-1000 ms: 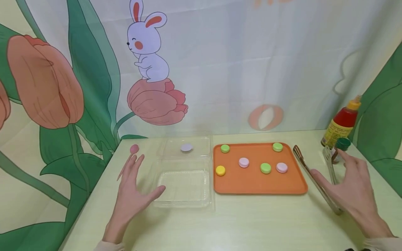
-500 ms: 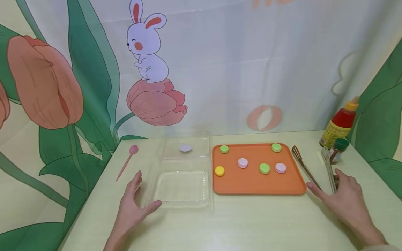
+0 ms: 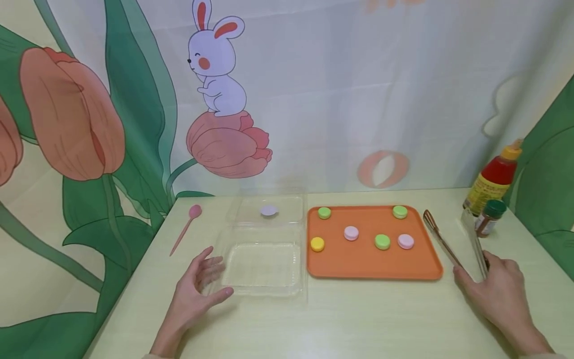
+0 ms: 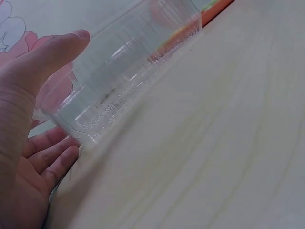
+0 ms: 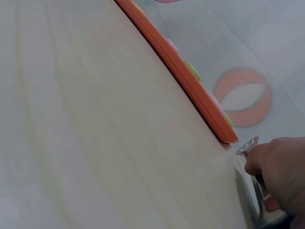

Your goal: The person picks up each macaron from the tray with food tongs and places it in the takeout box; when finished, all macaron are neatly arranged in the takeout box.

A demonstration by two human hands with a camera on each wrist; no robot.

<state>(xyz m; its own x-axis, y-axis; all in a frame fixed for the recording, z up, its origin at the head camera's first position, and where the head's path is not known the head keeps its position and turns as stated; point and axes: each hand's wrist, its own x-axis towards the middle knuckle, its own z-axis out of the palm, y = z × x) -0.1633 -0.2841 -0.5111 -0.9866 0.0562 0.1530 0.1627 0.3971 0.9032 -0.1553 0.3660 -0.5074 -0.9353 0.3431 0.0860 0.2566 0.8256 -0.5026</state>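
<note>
My right hand [image 3: 500,289] holds the metal tongs [image 3: 446,244] near their joined end, thumb on one arm and fingers round the other. The two arms of the tongs are spread apart. On the left, my left hand [image 3: 193,289] lies beside a clear plastic clamshell box [image 3: 260,289], fingers loosely bent and thumb apart. In the left wrist view its fingertips [image 4: 69,151] are at the box's lower corner; whether they press it I cannot tell. An orange tray [image 3: 372,267] carries several macarons: green [image 3: 382,242], pale pink [image 3: 351,233] and one yellow [image 3: 317,244].
A pink spoon [image 3: 187,227] lies at the far left. At the back right stand a red sauce bottle [image 3: 493,177] with a yellow cap and a small green-lidded jar [image 3: 491,219]. The box's lid [image 3: 246,212], bearing a pale oval sticker [image 3: 269,211], is folded back near the curtain [image 3: 314,99].
My right hand has come down and closed round the tongs, whose arms have shifted slightly. My left hand has lowered from above the spoon to the box's left side.
</note>
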